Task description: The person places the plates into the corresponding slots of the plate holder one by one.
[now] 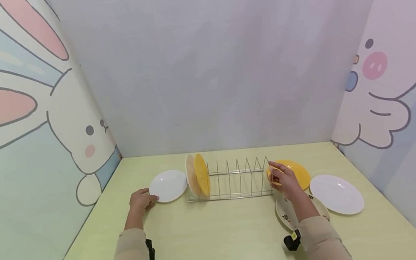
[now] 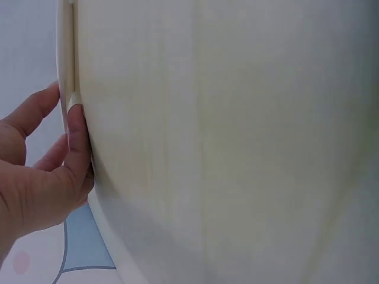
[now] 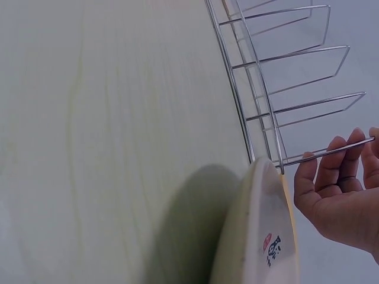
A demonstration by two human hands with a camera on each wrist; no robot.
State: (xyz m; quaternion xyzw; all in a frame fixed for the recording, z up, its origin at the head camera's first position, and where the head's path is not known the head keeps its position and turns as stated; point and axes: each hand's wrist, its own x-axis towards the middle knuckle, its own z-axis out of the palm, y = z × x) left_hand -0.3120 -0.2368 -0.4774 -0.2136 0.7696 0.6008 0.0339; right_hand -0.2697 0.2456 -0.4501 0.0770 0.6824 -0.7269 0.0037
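My left hand (image 1: pixel 141 201) pinches the near left rim of a white plate (image 1: pixel 168 186) lying flat on the table, left of a wire dish rack (image 1: pixel 232 198). In the left wrist view, the thumb and fingers (image 2: pixel 77 139) meet at this plate's edge. At the rack's right end my right hand (image 1: pixel 286 181) grips the last upright wire loop, its fingers curled about the wire (image 3: pixel 323 154). A cream plate (image 1: pixel 192 177) and a yellow plate (image 1: pixel 202 174) stand on edge in the rack's leftmost slots.
Right of the rack, another yellow plate (image 1: pixel 298 171) lies partly behind my right hand. A cream plate with printed figures (image 1: pixel 284 214) sits under the right forearm, and a second white plate (image 1: pixel 336 194) lies farther right. Cartoon-printed walls border the table.
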